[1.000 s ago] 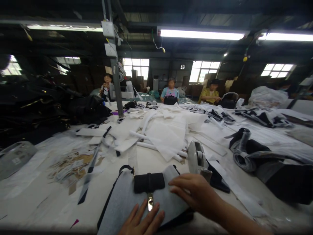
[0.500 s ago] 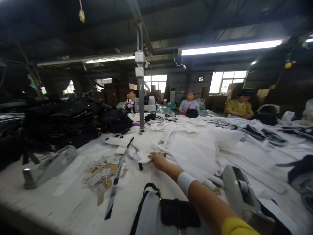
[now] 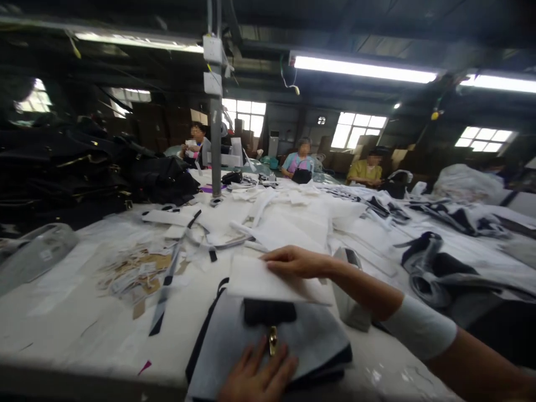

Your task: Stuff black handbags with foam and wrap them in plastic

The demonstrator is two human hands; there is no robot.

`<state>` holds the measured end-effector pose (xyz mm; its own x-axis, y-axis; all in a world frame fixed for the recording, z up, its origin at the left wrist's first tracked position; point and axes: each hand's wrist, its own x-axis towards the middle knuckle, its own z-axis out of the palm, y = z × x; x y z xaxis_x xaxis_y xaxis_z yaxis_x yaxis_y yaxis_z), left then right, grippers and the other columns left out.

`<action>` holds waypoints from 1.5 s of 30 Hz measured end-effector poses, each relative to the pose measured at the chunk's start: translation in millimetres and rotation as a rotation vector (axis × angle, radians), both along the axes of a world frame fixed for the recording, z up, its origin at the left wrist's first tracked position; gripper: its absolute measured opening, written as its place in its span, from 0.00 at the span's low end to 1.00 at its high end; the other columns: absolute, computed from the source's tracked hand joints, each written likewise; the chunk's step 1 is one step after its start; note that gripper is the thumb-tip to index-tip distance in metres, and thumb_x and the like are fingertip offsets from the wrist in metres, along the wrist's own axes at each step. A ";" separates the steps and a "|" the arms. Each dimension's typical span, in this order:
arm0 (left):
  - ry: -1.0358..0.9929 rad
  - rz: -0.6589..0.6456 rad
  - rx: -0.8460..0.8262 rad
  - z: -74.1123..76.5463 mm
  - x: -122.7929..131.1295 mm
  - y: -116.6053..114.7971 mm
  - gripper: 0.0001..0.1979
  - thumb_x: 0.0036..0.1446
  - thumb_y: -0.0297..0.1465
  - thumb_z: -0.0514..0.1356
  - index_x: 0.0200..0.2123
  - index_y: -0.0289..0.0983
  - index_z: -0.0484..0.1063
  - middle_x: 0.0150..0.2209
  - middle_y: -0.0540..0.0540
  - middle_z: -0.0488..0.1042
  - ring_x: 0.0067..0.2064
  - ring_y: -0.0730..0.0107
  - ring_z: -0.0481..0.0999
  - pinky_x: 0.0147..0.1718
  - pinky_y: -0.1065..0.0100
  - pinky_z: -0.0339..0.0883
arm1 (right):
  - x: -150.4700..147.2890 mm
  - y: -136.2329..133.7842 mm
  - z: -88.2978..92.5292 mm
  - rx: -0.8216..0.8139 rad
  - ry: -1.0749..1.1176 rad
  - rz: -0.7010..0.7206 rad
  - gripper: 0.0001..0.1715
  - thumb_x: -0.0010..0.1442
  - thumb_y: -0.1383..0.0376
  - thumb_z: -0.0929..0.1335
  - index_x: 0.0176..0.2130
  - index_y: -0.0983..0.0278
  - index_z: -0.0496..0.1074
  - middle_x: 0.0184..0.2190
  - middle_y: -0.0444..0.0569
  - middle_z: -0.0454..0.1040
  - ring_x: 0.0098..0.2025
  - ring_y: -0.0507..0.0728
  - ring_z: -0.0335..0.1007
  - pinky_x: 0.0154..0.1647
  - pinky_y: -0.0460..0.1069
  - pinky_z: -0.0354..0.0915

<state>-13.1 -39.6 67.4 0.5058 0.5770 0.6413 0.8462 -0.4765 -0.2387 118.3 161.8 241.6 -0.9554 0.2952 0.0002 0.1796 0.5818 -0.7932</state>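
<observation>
In front of me lies a handbag (image 3: 221,340) with a grey front, black edges, a black strap tab and a gold clasp (image 3: 273,340). My left hand (image 3: 259,374) rests on its lower front, fingers spread beside the clasp. A white sheet (image 3: 249,276) covers the bag's upper end. My right hand (image 3: 293,261) grips this sheet near its far edge, thumb underside hidden. Part of the bag's black handle (image 3: 223,285) shows left of the sheet. Beneath my right forearm stands a grey tape dispenser (image 3: 355,318), partly hidden.
Loose white sheets (image 3: 293,223) cover the table's middle. Tan and white tags (image 3: 136,271) and a black-and-grey strip (image 3: 167,285) lie left, near another dispenser (image 3: 42,254). Black bags (image 3: 62,167) are piled far left. A metal post (image 3: 216,139) rises mid-table; several people sit beyond.
My right hand has come back from the white pile with a sheet, now over the bag's top. My left hand has appeared on the bag. The view has turned right.
</observation>
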 end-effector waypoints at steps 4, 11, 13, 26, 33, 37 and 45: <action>-0.110 0.079 -0.213 14.3 4.1 -13.2 0.27 0.66 0.24 0.49 0.65 0.49 0.59 0.58 0.57 0.72 0.46 0.67 0.77 0.40 0.68 0.72 | 13.7 -55.0 -49.3 0.428 -0.070 -0.041 0.24 0.65 0.63 0.67 0.59 0.59 0.69 0.52 0.53 0.75 0.51 0.60 0.72 0.53 0.53 0.65; -0.143 0.077 -0.331 23.2 10.0 -18.5 0.33 0.62 0.19 0.52 0.67 0.49 0.55 0.54 0.53 0.76 0.42 0.66 0.78 0.39 0.68 0.73 | 55.7 -81.3 -54.5 0.450 -0.117 -0.054 0.32 0.64 0.51 0.67 0.63 0.60 0.65 0.59 0.57 0.69 0.59 0.63 0.67 0.61 0.56 0.60; -0.131 0.089 -0.329 23.3 9.3 -18.4 0.34 0.61 0.18 0.51 0.67 0.49 0.53 0.53 0.54 0.76 0.41 0.66 0.78 0.38 0.67 0.74 | 66.5 -83.7 -43.0 0.417 -0.168 -0.010 0.37 0.62 0.49 0.69 0.65 0.58 0.62 0.63 0.58 0.64 0.62 0.66 0.62 0.62 0.59 0.58; -0.113 0.082 -0.293 14.8 8.1 -22.0 0.23 0.65 0.24 0.50 0.60 0.45 0.66 0.38 0.48 0.82 0.34 0.65 0.81 0.34 0.66 0.78 | 59.8 -109.6 -55.9 0.485 -0.112 -0.045 0.29 0.66 0.51 0.66 0.62 0.54 0.65 0.66 0.54 0.61 0.63 0.67 0.61 0.63 0.63 0.58; 0.033 0.096 -0.211 25.4 4.7 -19.2 0.33 0.61 0.17 0.48 0.65 0.50 0.57 0.61 0.55 0.69 0.58 0.61 0.71 0.51 0.59 0.72 | 54.7 -97.4 7.6 0.484 0.076 -0.163 0.25 0.67 0.56 0.65 0.62 0.55 0.66 0.65 0.50 0.62 0.64 0.60 0.60 0.64 0.55 0.59; -0.007 0.079 -0.181 26.5 5.3 -19.0 0.31 0.63 0.18 0.47 0.65 0.49 0.58 0.60 0.55 0.70 0.59 0.62 0.71 0.52 0.61 0.71 | 49.9 -94.1 -1.1 0.509 0.087 -0.129 0.25 0.66 0.55 0.66 0.61 0.56 0.67 0.65 0.51 0.62 0.64 0.60 0.60 0.64 0.55 0.59; -0.187 0.066 -0.249 21.0 11.6 -22.5 0.20 0.66 0.23 0.50 0.55 0.46 0.72 0.47 0.52 0.79 0.40 0.65 0.77 0.38 0.65 0.72 | 70.4 -101.3 -102.1 0.540 0.026 -0.135 0.25 0.69 0.55 0.63 0.62 0.56 0.66 0.66 0.54 0.60 0.65 0.64 0.58 0.63 0.62 0.59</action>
